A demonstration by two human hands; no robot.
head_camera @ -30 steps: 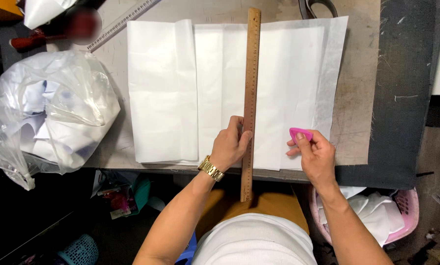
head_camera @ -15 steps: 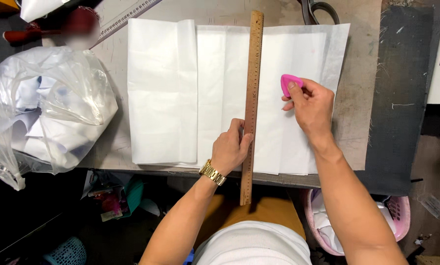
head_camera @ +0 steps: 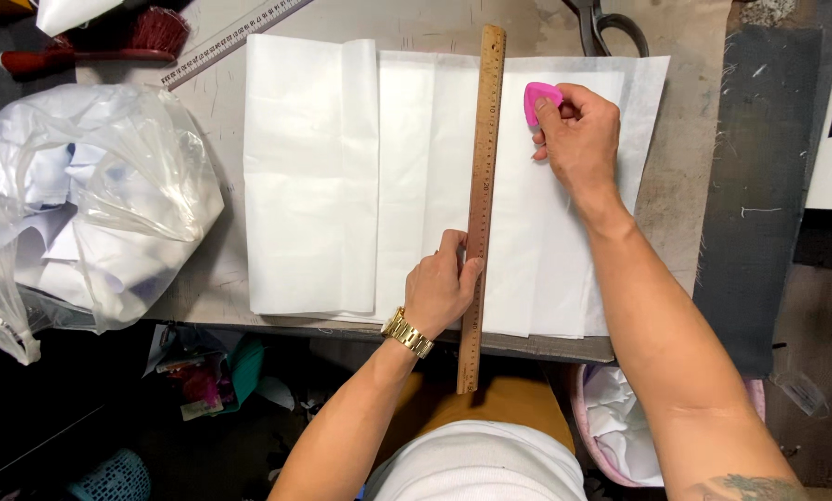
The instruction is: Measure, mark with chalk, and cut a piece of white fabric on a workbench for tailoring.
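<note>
On the worktable: white fabric sheets stacked flat, wooden ruler lying lengthwise across them, its near end overhanging the table edge. Left hand presses the ruler's left edge, fingers together and flat. Right hand pinches pink tailor's chalk just right of the ruler, near the far end. Plastic bag at left.

Tailoring workshop; ruler; scissors; chalk.
</note>
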